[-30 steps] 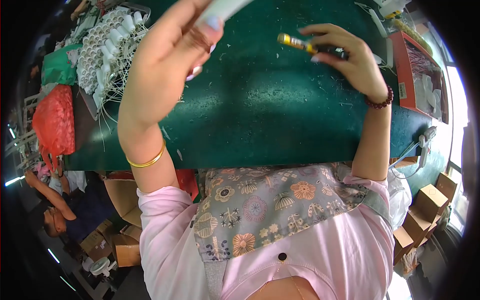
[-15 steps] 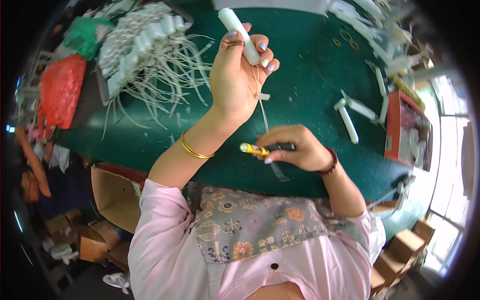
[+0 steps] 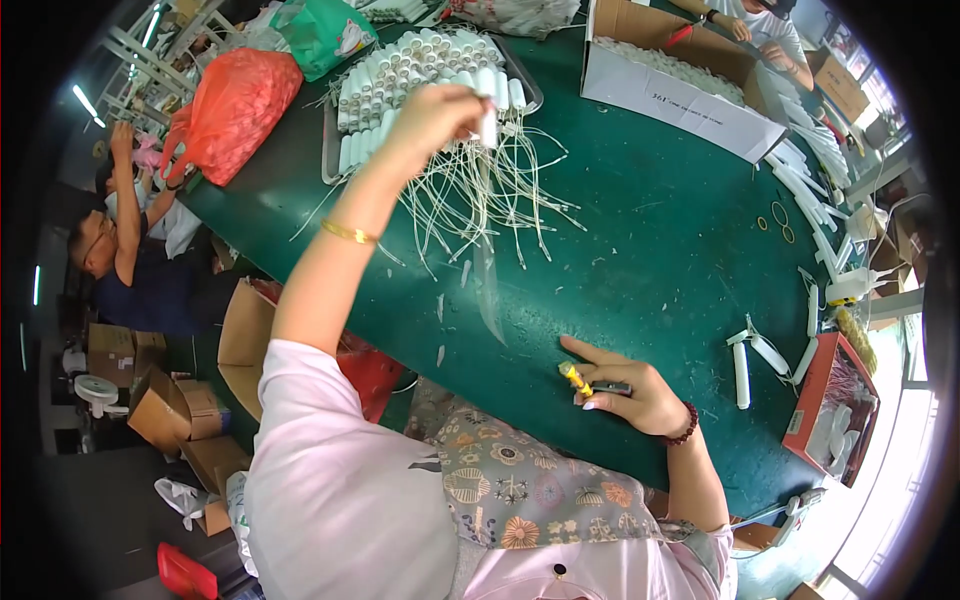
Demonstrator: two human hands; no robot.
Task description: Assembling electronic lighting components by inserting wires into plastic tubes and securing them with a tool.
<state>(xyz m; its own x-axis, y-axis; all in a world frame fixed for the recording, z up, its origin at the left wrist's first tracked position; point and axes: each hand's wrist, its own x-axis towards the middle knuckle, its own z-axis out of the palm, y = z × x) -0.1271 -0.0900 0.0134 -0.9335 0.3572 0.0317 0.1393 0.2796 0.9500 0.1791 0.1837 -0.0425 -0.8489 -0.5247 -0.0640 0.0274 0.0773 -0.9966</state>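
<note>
My left hand (image 3: 438,118) reaches to the far left, its fingers closed on a white tube (image 3: 489,130) with a clear strip hanging below it. It is at the right side of a grey metal tray (image 3: 329,165) packed with rows of similar white tubes (image 3: 385,85), whose thin pale wires (image 3: 450,205) spill over the near edge onto the table. Nearer me, my right hand (image 3: 645,398) pinches a yellow battery (image 3: 575,378) together with a dark, slim piece (image 3: 612,389); its index finger is stretched out over the table.
Around the green table (image 3: 600,270) are a white carton (image 3: 680,105), a red bag (image 3: 245,110), a green bag (image 3: 322,35), loose white tubes (image 3: 741,375), gold rings (image 3: 780,212) and a red box (image 3: 808,395). Another person (image 3: 135,250) is at left; a co-worker's hands (image 3: 735,25) show beyond the carton.
My left hand has carried the white tube away from me to the tray of tubes. My right hand still holds the battery, its index finger now extended. The view has shifted, showing more of the table.
</note>
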